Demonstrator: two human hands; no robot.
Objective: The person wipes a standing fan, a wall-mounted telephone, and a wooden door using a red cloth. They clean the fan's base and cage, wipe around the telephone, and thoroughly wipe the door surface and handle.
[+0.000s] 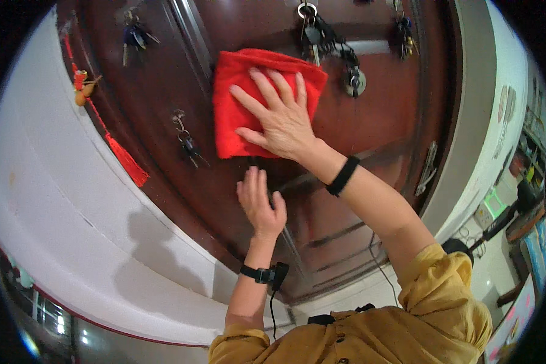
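Note:
A folded red cloth point(236, 107) lies flat against a dark reddish-brown wooden door point(382, 113). My right hand point(282, 116) presses on the cloth with its fingers spread, a black band round the wrist. Lower down and to the left, my left hand point(261, 202) is held up at the door below the cloth, its fingers extended and nothing in it; whether it touches the door I cannot tell. A black strap with a small device and a cable point(273, 275) is on the left wrist.
Bunches of keys hang on the door at the upper left point(136, 34), left of the cloth point(189, 145), above it point(314, 32) and at the upper right point(405, 36). A red tassel ornament point(125, 157) hangs at the door frame. A white wall point(73, 182) runs along the left.

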